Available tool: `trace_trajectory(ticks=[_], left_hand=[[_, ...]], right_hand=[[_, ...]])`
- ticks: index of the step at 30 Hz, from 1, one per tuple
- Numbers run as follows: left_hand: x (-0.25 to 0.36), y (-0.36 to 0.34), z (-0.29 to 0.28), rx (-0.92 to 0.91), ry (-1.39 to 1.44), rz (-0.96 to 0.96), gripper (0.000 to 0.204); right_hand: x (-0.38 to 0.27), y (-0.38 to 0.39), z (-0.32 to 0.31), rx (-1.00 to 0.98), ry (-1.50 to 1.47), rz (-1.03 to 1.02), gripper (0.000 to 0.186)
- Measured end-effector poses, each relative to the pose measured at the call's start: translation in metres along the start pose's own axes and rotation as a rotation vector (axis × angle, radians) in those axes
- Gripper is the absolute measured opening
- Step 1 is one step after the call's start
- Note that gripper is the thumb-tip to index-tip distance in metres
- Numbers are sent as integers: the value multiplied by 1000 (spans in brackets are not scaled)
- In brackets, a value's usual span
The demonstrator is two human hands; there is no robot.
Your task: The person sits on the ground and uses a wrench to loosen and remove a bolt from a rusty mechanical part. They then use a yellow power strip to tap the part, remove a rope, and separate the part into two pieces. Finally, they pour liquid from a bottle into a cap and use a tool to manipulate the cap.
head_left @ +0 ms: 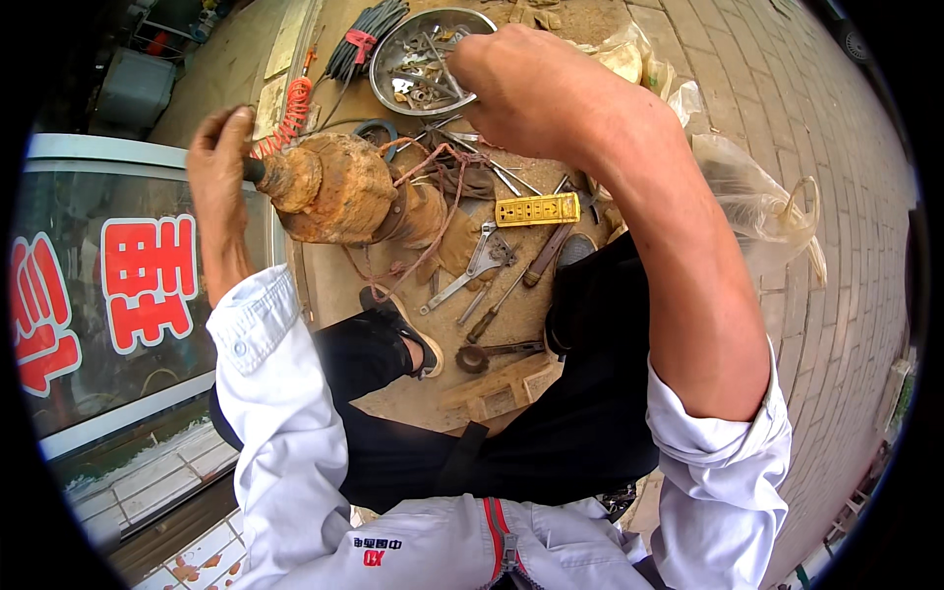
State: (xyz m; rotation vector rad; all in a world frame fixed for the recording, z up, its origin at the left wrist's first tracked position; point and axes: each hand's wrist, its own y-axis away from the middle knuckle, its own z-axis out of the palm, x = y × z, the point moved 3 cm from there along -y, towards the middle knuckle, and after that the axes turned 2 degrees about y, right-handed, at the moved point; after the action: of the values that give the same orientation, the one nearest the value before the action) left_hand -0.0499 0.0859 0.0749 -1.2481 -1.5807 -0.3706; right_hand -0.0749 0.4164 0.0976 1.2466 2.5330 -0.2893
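Note:
At the left, my left hand (218, 162) has its fingers curled beside the short dark end (254, 170) of a rust-caked, pump-like machine (339, 187); the dark end lies against the hand. The machine lies on its side, with a reddish rope (457, 192) tied about it. My right arm reaches across to the far middle. There my right hand (506, 87) is closed at the rim of a round metal bowl (386, 49) of tools and small metal parts. Its fingertips are hidden, so whatever they hold does not show.
Between my feet lie a yellow ruled case (538, 209), an adjustable wrench (477, 265), screwdrivers (482, 324) and a small wooden frame (501, 388). A red coiled hose (293, 113) and bundled dark cable (369, 39) lie beyond the machine. Glass cabinet (108, 285) at left; plastic bags (752, 202) at right.

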Motion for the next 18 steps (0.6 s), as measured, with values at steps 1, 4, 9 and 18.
trace_trajectory(ticks=[1,4,9,18], left_hand=[[-14,-1,4,-91,90,-117,26],[-27,2,5,-212,526,-278,25],[-10,13,19,-90,472,-217,33],[-10,45,-2,-62,458,-181,39]], right_hand=[[1,1,1,28,-27,-15,18],[3,2,1,49,-31,-30,15],[3,-3,8,69,-23,-27,15],[1,-9,8,28,9,-41,15]])
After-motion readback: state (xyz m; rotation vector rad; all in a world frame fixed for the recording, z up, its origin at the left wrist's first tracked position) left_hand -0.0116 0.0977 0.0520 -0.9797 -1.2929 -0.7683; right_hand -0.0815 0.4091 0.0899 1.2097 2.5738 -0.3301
